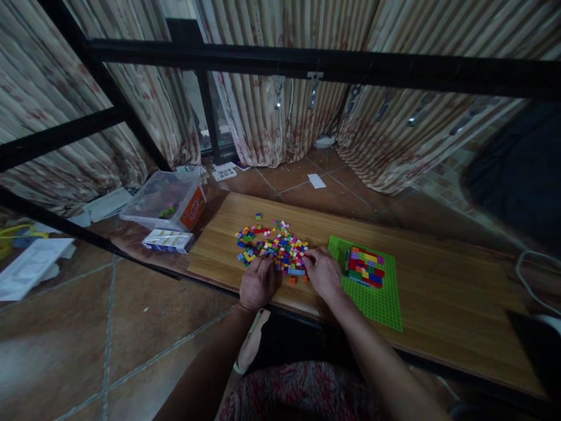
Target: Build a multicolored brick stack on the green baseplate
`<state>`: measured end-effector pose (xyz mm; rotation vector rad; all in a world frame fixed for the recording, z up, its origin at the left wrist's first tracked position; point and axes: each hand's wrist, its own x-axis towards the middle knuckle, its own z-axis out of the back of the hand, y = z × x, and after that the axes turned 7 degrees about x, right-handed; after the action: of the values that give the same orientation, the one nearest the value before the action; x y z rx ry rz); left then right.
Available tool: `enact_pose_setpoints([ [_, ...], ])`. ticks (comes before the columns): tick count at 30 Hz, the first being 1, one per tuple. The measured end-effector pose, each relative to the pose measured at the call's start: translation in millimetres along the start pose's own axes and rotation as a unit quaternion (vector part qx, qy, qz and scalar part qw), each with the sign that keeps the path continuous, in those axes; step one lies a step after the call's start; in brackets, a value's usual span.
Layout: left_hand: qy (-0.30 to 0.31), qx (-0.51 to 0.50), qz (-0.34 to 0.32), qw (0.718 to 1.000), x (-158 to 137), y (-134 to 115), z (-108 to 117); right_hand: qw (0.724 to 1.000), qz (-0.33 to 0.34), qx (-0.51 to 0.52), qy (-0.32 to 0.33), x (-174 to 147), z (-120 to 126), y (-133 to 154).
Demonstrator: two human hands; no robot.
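Small toy building bricks (283, 247) in many colours lie in a loose heap on the wooden board. At the heap's near left edge is my left hand (256, 285), its fingers curled down among the bricks. My right hand (323, 272) reaches the heap's right side with thumb and fingertips pinched together. Whatever either hand holds is too small or hidden to make out. Right of that hand lies a green studded baseplate (377, 311), carrying a block of joined bricks (366, 268) in red, yellow, blue and other colours.
The long wooden board (442, 292) spans the front. Beyond its left end stand a clear plastic tub (151, 196) with an orange label and a small box (168, 241). A black metal frame (263, 55) crosses before the curtains (272, 128). A white cable (521, 272) curls at right.
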<state>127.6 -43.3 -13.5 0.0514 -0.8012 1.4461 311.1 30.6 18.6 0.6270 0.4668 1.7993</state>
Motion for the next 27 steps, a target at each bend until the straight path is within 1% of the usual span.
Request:
enact_pose_setpoints([
  [5,-0.001,-0.008,-0.001,1.0,2,-1,2,1.0,0.004,0.01,-0.003,1,-1,3],
  [9,-0.02,-0.029,-0.022,0.999,2,-8,11,0.998,0.027,0.056,-0.015,-13,9,17],
  [10,-0.026,-0.03,-0.026,0.999,1,-13,14,0.996,0.034,0.079,-0.005,-20,12,22],
  [12,-0.024,-0.04,-0.025,0.999,-2,-24,20,0.989,0.04,0.141,0.035,-33,16,33],
  [14,0.007,-0.074,-0.008,0.997,-5,-38,26,0.976,0.034,0.201,0.078,-46,19,42],
  [16,0.051,-0.139,0.022,0.989,-8,-50,29,0.965,0.012,0.243,0.099,-57,21,47],
  [18,0.086,-0.222,0.074,0.968,-11,-58,30,0.957,-0.022,0.271,0.1,-64,21,47],
  [19,0.099,-0.267,0.108,0.952,-12,-61,29,0.952,-0.039,0.286,0.099,-67,20,45],
  [23,0.128,-0.426,0.24,0.863,-10,-68,23,0.926,-0.077,0.359,0.089,-73,19,38],
  [25,0.138,-0.473,0.281,0.823,-7,-70,21,0.915,-0.083,0.385,0.085,-75,20,35],
  [27,0.156,-0.501,0.308,0.794,-4,-72,19,0.906,-0.09,0.403,0.089,-77,22,32],
])
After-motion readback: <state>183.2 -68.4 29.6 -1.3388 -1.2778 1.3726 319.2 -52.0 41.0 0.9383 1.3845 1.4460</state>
